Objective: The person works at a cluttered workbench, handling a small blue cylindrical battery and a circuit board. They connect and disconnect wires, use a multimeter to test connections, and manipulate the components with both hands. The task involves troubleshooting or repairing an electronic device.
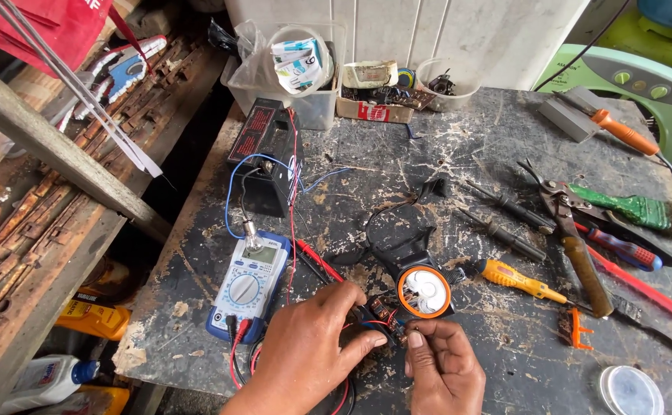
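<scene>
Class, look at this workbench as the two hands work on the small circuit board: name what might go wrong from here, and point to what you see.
1. The left hand and right hand pinch a small circuit board with thin wires; a tug might snap a joint.
2. Loose red and blue leads run to the black battery; bare ends touching may short.
3. The multimeter sits near the table edge; snagged leads might drag it off.

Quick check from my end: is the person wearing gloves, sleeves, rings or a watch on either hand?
No. The left hand and right hand are both bare: no gloves, rings or watch show. The wrists and what shows of the forearms are uncovered, with no sleeve in view. The nails on the right hand's fingers are short.
</scene>
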